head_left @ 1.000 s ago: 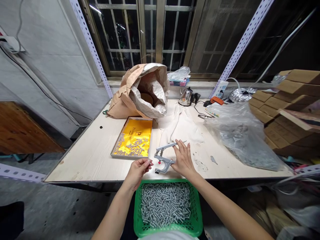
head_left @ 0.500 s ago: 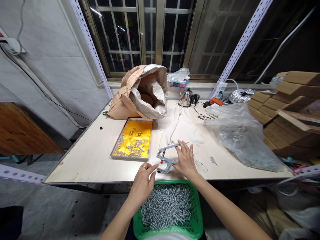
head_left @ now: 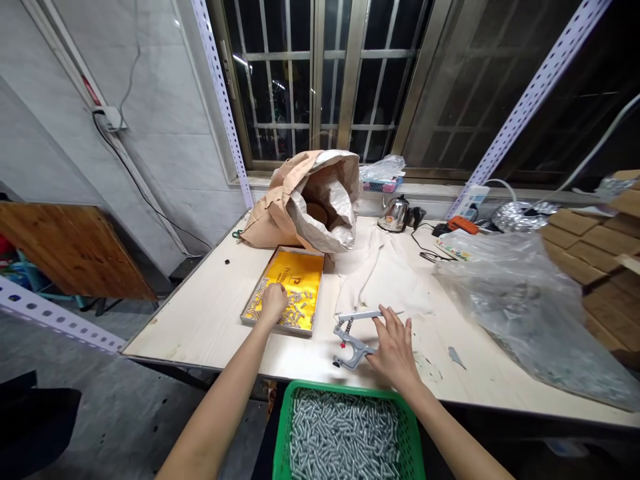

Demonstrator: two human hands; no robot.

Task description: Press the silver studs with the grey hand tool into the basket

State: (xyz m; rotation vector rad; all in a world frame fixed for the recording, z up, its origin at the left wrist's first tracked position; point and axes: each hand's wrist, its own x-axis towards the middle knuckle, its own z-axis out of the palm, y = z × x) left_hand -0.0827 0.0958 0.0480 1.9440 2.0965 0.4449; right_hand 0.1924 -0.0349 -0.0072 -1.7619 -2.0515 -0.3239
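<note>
My right hand (head_left: 395, 347) grips a grey metal pair of press pliers (head_left: 357, 349), its handles spread apart, with a coil spring and a small red part near the jaws. The pliers are above the table's front edge. My left hand (head_left: 274, 301) is over a shallow tray (head_left: 311, 331) lined with a yellow printed sheet (head_left: 300, 267). Its fingers are curled together among small metal pieces (head_left: 303, 297), and what they hold, if anything, is hidden. Below the table edge, a green basket (head_left: 284, 417) is heaped with many silvery screw-like pieces (head_left: 345, 433).
Behind the tray lies a large open paper sack (head_left: 280, 207). White cloth (head_left: 385, 277) covers the table's middle, with a metal kettle (head_left: 395, 215) beyond. To the right are a clear plastic bag (head_left: 520, 313) and stacked cardboard boxes (head_left: 580, 243).
My left hand has moved from beside the pliers' jaws, forward and left, down into the tray. My right hand still holds the pliers. The view has turned left.
</note>
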